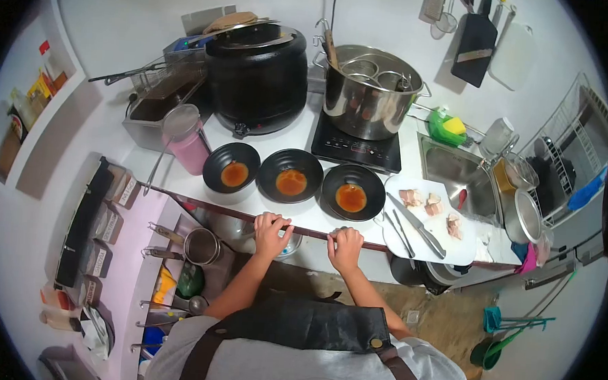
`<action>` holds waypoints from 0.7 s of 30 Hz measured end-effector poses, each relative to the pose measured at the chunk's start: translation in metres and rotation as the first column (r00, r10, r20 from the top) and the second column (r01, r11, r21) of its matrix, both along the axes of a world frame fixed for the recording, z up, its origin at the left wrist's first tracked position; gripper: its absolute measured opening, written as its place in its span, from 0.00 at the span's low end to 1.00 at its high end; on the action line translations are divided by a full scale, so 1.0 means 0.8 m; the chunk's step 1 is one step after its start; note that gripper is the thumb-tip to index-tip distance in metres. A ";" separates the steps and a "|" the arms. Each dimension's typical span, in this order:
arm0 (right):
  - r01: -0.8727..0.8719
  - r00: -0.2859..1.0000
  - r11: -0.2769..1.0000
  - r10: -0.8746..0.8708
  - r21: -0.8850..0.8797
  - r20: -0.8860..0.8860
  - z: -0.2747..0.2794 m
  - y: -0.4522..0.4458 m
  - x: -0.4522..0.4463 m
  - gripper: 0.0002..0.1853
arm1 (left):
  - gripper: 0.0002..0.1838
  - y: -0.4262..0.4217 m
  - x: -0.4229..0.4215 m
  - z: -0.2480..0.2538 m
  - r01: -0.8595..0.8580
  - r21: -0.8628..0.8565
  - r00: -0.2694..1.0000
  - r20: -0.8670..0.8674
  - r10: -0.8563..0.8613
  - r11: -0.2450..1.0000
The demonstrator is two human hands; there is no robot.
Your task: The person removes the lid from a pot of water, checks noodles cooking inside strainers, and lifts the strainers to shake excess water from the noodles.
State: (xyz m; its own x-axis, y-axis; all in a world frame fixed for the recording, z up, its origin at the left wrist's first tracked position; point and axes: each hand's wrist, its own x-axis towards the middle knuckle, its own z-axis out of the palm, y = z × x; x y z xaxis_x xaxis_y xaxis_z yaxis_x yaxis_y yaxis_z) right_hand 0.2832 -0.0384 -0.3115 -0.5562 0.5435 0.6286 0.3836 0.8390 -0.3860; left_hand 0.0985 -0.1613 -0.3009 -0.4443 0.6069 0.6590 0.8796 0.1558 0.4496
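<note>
My left hand (pixel 271 234) is curled over the front edge of the white counter (pixel 285 213), just below the middle black bowl (pixel 271 162). My right hand (pixel 345 248) grips the same edge, below the right black bowl (pixel 373 180). A third black bowl (pixel 212 164) stands at the left of the row. Each bowl holds a pool of orange-brown sauce. To the right, a white cutting board (pixel 462 246) carries a few pieces of meat (pixel 434 205), a knife (pixel 417 227) and a slimmer utensil (pixel 400 235) with a dark handle.
Behind the bowls stand a black soup warmer (pixel 255 77) and a steel stockpot (pixel 363 114) on an induction cooker (pixel 354 151). A pink container (pixel 186 142) is at left. The sink (pixel 449 167) lies right, beyond the board. Ladles and strainers (pixel 201 246) hang below left.
</note>
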 end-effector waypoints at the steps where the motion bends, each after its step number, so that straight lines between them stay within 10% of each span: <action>1: 0.004 1.000 1.000 -0.003 0.009 -0.009 -0.001 0.001 0.000 0.10 | 0.08 0.001 -0.001 -0.001 -0.012 0.001 1.000 0.002 0.012 1.000; 9: -0.147 0.977 0.989 0.145 -0.004 -0.156 0.036 -0.039 -0.020 0.05 | 0.08 -0.001 -0.009 0.000 0.029 -0.009 0.999 0.040 -0.028 1.000; 15: -0.528 0.810 0.844 0.467 -0.095 -0.355 0.229 -0.025 -0.262 0.07 | 0.09 -0.014 -0.034 0.001 0.178 -0.143 0.983 0.073 -0.169 0.973; 21: -0.581 0.813 0.760 0.531 -0.292 -0.238 0.246 0.004 -0.496 0.14 | 0.19 -0.029 -0.071 0.001 0.354 -0.291 0.935 0.091 -0.343 0.889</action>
